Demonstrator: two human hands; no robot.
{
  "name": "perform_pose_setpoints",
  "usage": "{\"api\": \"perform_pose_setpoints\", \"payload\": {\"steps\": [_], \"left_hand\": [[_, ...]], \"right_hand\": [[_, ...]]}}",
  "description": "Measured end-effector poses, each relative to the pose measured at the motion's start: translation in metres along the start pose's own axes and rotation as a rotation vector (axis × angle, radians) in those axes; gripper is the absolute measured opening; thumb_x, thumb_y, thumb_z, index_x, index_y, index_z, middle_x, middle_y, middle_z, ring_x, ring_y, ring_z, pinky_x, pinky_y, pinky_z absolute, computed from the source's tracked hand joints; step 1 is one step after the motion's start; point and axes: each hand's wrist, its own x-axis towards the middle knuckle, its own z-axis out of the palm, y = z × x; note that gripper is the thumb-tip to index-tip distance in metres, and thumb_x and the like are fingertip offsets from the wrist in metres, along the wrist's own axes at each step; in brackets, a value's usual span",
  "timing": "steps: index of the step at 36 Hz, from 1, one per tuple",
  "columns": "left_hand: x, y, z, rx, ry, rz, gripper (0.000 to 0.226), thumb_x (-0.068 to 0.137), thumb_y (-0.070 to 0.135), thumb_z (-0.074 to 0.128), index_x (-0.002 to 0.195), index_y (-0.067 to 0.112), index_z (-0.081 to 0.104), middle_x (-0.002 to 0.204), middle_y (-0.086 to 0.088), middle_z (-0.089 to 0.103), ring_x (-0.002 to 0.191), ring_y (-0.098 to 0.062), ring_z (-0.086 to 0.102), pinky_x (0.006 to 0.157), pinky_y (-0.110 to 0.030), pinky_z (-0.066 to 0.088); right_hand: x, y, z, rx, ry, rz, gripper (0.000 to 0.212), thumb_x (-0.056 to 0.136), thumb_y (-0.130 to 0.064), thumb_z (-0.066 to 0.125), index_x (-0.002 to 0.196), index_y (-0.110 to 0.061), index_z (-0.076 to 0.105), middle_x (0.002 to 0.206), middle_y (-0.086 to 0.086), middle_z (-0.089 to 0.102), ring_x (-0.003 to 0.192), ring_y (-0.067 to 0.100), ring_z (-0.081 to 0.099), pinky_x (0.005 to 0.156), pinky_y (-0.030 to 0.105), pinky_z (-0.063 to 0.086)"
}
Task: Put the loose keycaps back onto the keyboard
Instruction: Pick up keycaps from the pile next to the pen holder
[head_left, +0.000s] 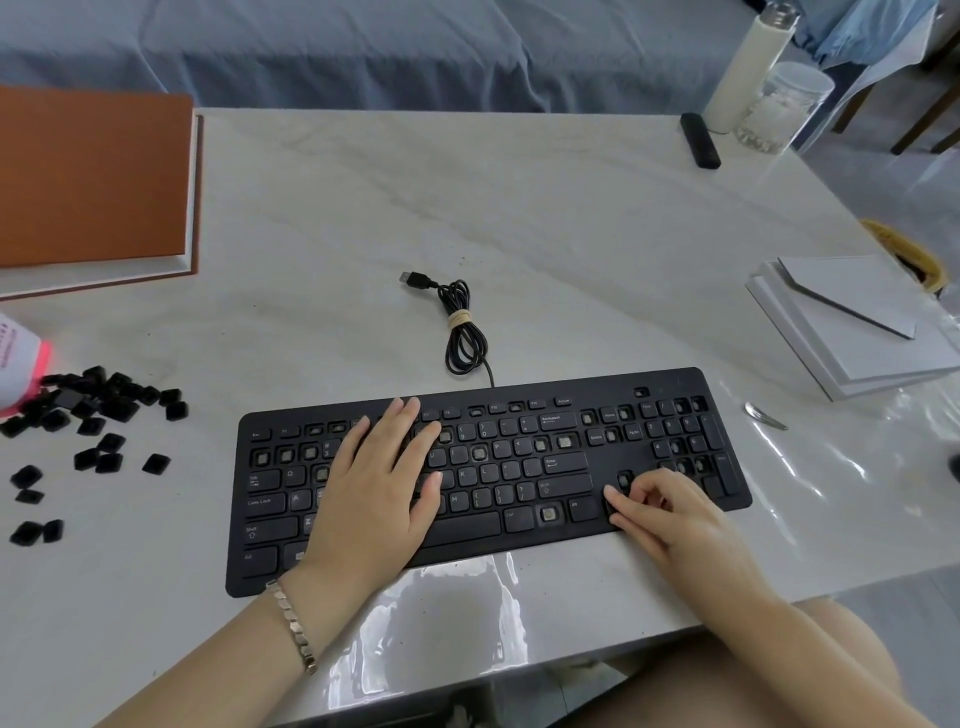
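Observation:
The black keyboard (467, 526) lies across the near middle of the marble table, with several open sockets such as the one beside Ctrl (549, 513). My left hand (379, 483) rests flat, fingers straight, on the left-middle keys. At the arrow-key area, my right hand (670, 514) has its fingers curled, and thumb and forefinger pinch a small black keycap (614, 505) against the board. A pile of loose black keycaps (98, 405) is spread on the table left of the keyboard.
The keyboard's bundled USB cable (464, 332) lies behind it. An orange-covered book (88, 176) is at far left, a pink-and-white bottle (21, 364) by the keycaps. White boards (857, 322) and a metal tool (766, 415) are at right. Bottle (748, 62), jar (779, 109) and a black device (700, 140) stand far right.

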Motion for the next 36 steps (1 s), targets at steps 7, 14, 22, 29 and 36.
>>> {"api": "perform_pose_setpoints", "payload": {"steps": [7, 14, 22, 29, 36], "left_hand": [[-0.001, 0.0, -0.001, -0.009, -0.012, 0.001, 0.045, 0.09, 0.029, 0.038, 0.122, 0.006, 0.06, 0.135, -0.014, 0.052, 0.131, -0.022, 0.037, 0.113, -0.034, 0.016], [-0.001, 0.0, -0.002, -0.014, -0.034, -0.006, 0.046, 0.09, 0.03, 0.037, 0.123, 0.007, 0.059, 0.136, -0.015, 0.051, 0.132, -0.023, 0.036, 0.112, -0.036, 0.017], [0.0, -0.001, -0.01, -0.094, -0.135, 0.007, 0.051, 0.09, 0.035, 0.034, 0.129, 0.012, 0.055, 0.142, -0.01, 0.046, 0.134, -0.016, 0.028, 0.114, -0.026, 0.007], [-0.028, -0.032, -0.043, -0.225, -0.089, -0.032, 0.05, 0.09, 0.038, 0.034, 0.131, 0.017, 0.054, 0.141, 0.002, 0.045, 0.127, -0.006, 0.033, 0.109, -0.014, 0.012], [-0.085, -0.108, -0.084, -0.103, 0.083, -0.418, 0.035, 0.085, 0.01, 0.061, 0.12, 0.011, 0.062, 0.129, -0.004, 0.056, 0.119, -0.021, 0.05, 0.102, -0.032, 0.031]], "right_hand": [[-0.008, -0.002, 0.005, -0.134, 0.061, -0.035, 0.034, 0.094, -0.034, 0.047, 0.104, -0.011, 0.071, 0.075, 0.002, 0.047, 0.069, 0.012, 0.037, 0.053, 0.026, 0.042], [-0.019, -0.007, 0.01, -0.181, 0.05, 0.011, 0.052, 0.1, -0.041, 0.027, 0.109, -0.012, 0.069, 0.077, 0.002, 0.045, 0.07, 0.014, 0.037, 0.058, 0.027, 0.039], [0.003, -0.041, 0.002, -0.013, 0.055, 0.186, 0.042, 0.085, -0.044, 0.048, 0.1, -0.013, 0.073, 0.077, -0.006, 0.055, 0.076, 0.011, 0.048, 0.071, 0.03, 0.046], [0.059, -0.13, 0.008, 0.227, -0.193, 0.033, 0.029, 0.093, -0.035, 0.05, 0.115, -0.025, 0.064, 0.102, -0.01, 0.061, 0.1, 0.004, 0.052, 0.088, 0.015, 0.038], [0.098, -0.21, 0.044, 0.195, -0.457, -0.174, 0.027, 0.096, -0.033, 0.043, 0.112, -0.028, 0.064, 0.105, -0.008, 0.059, 0.102, 0.009, 0.051, 0.087, 0.024, 0.041]]}}
